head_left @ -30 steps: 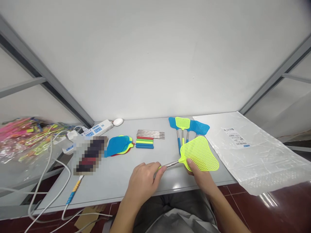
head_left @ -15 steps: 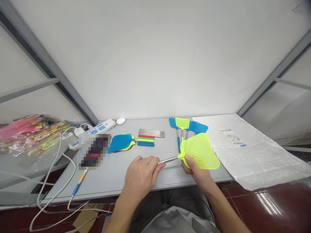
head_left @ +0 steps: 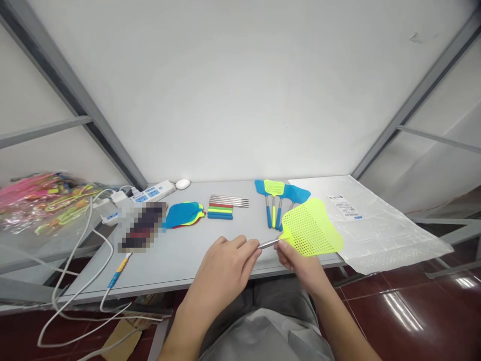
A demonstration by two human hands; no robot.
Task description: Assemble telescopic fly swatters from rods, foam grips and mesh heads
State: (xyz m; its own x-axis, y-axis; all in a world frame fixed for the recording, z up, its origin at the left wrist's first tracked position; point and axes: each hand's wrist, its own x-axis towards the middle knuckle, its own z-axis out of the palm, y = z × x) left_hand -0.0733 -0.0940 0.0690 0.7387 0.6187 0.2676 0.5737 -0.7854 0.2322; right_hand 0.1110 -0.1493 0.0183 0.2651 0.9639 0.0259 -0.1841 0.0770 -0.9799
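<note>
Above the table's front edge I hold a yellow fly swatter (head_left: 313,229) between both hands. My left hand (head_left: 224,271) is closed round the handle end, and the thin metal rod (head_left: 268,244) sticks out past its fingers. My right hand (head_left: 300,263) pinches the neck where the rod meets the perforated yellow head. The head tilts up to the right. Several finished swatters (head_left: 280,195) with blue and yellow heads lie on the grey table (head_left: 176,260) just behind.
A stack of loose swatter heads (head_left: 184,214), coloured grip sleeves (head_left: 220,213) and metal rods (head_left: 229,201) lie mid-table. A clear plastic bag (head_left: 372,230) covers the right end. A power strip (head_left: 150,193), white cables and a blurred object sit left, near a bag of colourful parts (head_left: 41,200).
The view has shifted slightly. My right hand slid from the head's lower edge to its neck, and the swatter head rose and tilted up to the right. My left hand still grips the handle.
</note>
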